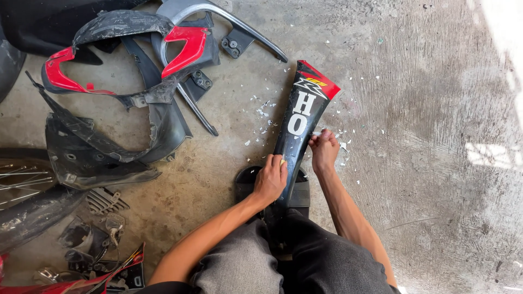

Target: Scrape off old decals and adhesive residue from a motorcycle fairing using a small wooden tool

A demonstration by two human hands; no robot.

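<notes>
Black plastic fairing panel (298, 128) with a red tip and white sticker lettering lies on end across the concrete floor (425, 136), its near end pinned between the knees, and both hands are on it. Left hand (269, 179) is curled on the panel's left edge, fingers closed round something small and yellowish, possibly a scraper or pad, too small to tell for sure. Right hand (324, 149) pinches tight at the right edge, fingertips bunched as if gripping a sliver of decal. White flakes (261, 111) are scattered on the floor just beyond and to either side of the hands, so my read is that sticker stripping is mid-way: the big letters above the hands are intact. Judging by that, more work needs a steady hold from the left and a low, careful pull from the right. Containers? None in view, nothing holding anything. Well off to the left of the left hand sits a heap of black and red body panels (125, 81), and a spoked wheel (19, 182) at the edge.
</notes>
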